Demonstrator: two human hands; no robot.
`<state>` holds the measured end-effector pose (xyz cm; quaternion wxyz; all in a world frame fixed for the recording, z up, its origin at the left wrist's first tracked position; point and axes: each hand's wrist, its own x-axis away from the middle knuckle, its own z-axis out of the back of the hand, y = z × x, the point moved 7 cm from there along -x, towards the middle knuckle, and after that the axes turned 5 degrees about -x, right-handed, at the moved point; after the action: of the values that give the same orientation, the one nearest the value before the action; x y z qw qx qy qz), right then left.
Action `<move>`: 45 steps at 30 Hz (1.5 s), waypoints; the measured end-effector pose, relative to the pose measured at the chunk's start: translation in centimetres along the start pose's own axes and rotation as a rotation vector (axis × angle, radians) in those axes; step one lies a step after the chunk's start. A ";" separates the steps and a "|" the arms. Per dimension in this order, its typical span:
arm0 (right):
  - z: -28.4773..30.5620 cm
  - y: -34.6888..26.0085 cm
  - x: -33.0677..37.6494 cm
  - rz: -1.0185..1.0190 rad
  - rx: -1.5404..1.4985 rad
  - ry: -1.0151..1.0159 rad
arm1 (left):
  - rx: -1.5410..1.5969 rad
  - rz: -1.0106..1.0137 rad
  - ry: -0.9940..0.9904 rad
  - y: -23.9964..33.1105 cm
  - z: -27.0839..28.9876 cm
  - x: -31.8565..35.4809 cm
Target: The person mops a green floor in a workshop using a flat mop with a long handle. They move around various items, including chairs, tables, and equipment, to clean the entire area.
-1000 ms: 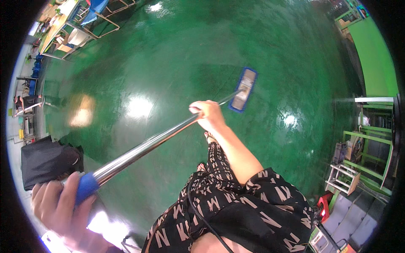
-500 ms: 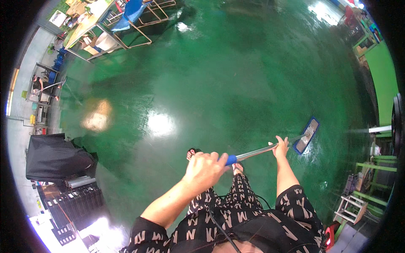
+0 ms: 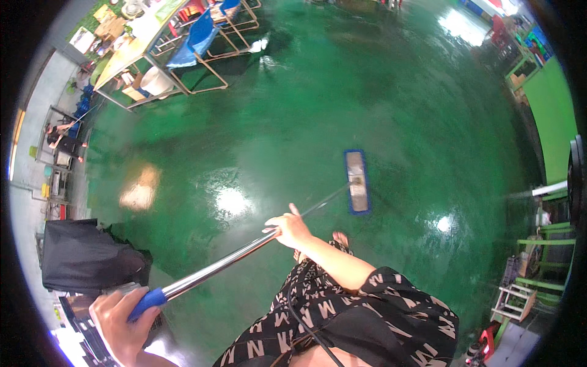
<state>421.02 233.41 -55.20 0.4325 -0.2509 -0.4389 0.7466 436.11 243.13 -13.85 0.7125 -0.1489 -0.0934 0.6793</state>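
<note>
A flat mop [image 3: 358,165] with a grey plate and blue fringe lies on the wet green floor [image 3: 318,104], ahead and slightly right of my feet. Its long metal pole slants down to the lower left. My left hand [image 3: 122,321] is wrapped round the blue grip [image 3: 148,301] at the pole's upper end. Farther down the pole, my right hand [image 3: 288,227] holds the metal shaft, its thumb raised along it. The shaft thins toward the mop head.
A table [image 3: 119,67] with blue folding chairs [image 3: 194,43] stands at the far left. Black-covered equipment [image 3: 92,254] is at the near left. Green frames [image 3: 544,241] and a small wooden stool [image 3: 513,301] line the right. Another person [image 3: 62,142] holds a pole at the left wall.
The mop head has swept left across the floor and turned nearly lengthwise. Both hands have moved left with the pole, the left one down toward the lower left corner.
</note>
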 end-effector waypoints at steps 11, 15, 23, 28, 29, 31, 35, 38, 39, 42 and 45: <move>13.3 8.8 -5.5 -0.065 0.126 -0.018 | 0.198 0.043 -0.151 6.9 -3.7 -13.4; 23.7 19.1 -7.2 -0.247 0.419 0.338 | 0.350 -0.030 -0.136 14.5 -11.5 -22.8; 29.5 39.4 -12.0 -0.671 0.627 0.323 | 0.495 -0.110 -0.355 24.5 -25.3 -28.3; 21.9 32.7 -18.5 -0.394 0.606 0.162 | 0.483 0.094 -0.411 15.4 -25.5 -26.1; 19.6 30.4 -19.8 -0.318 0.576 0.109 | 0.495 0.145 -0.413 12.8 -24.9 -25.1; 14.1 25.0 -21.4 -0.231 0.499 0.068 | 0.474 0.252 -0.445 7.6 -23.4 -21.9; 1.1 14.8 -22.7 -0.132 0.316 -0.128 | 0.404 0.555 -0.583 -1.4 -18.9 -11.8; -8.5 6.5 -22.0 -0.024 0.283 -0.321 | 0.406 0.773 -0.598 -5.8 -16.3 -3.1; -11.4 4.4 -21.7 0.026 0.257 -0.322 | 0.398 0.854 -0.578 -7.0 -15.8 -0.4; -19.7 -1.2 -19.7 0.138 0.190 -0.404 | 0.263 0.899 -0.511 -8.9 -14.0 7.0; -26.9 -7.0 -15.9 0.241 0.185 -0.532 | 0.130 0.868 -0.546 -9.7 -12.0 13.3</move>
<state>452.28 233.10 -62.34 0.2316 -0.0562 -0.4338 0.8689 450.08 255.04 -22.68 0.3225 0.0534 -0.1634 0.9308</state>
